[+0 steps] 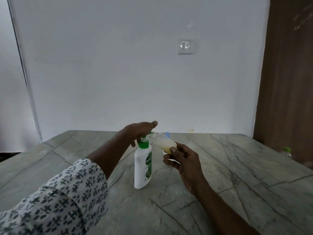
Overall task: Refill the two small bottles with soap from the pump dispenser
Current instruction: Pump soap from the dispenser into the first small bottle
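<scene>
Patterned sleeve (50, 197) fills the lower left of the frame, its left hand (138, 131) pressing palm-down on the green pump head of a white dispenser (143, 168) standing at centre on a marble table (237, 175). Just right, the right hand (183, 160) grasps a small bottle (166, 143), tilted, its mouth at the nozzle, pale soap inside.

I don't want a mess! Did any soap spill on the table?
No spill shows on the table. The right hand holds the small bottle tilted against the spout of the pump dispenser, and the left hand rests on the pump.
</scene>
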A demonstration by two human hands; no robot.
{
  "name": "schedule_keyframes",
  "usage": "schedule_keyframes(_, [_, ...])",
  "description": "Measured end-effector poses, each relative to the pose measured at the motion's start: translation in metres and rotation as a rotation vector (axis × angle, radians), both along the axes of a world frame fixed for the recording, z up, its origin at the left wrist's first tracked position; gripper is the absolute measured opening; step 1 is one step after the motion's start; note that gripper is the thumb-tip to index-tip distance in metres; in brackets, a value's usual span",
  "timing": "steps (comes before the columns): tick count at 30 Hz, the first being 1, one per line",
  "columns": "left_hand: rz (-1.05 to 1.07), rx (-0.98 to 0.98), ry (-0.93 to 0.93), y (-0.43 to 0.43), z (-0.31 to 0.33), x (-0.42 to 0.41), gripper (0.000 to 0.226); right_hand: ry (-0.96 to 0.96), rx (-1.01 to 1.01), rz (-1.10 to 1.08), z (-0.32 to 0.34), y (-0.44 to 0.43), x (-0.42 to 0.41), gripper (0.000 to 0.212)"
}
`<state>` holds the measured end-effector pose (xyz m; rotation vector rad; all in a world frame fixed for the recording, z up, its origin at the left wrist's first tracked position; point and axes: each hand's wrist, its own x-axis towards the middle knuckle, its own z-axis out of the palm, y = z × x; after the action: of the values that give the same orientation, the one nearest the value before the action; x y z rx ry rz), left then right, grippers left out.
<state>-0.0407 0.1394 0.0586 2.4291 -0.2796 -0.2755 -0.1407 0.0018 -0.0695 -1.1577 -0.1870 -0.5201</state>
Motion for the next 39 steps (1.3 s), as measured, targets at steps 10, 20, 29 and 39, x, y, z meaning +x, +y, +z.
schedule_keyframes(10, [0.061,-0.058,0.025,-0.001,-0.013,0.006,0.064,0.017,-0.001,-0.014,-0.004,-0.001,0.001,0.037])
schedule_keyframes(20, [-0.013,-0.005,-0.009,0.005,0.001,-0.008,0.082,0.015,-0.001,-0.002,-0.001,-0.001,0.000,0.040])
schedule_keyframes(29, [0.003,0.006,-0.031,0.001,-0.001,-0.005,0.075,0.008,-0.020,-0.025,0.000,-0.003,-0.001,0.050])
schedule_keyframes(39, [0.035,-0.024,0.013,0.000,-0.011,-0.006,0.072,0.024,-0.011,-0.043,-0.002,-0.004,-0.002,0.032])
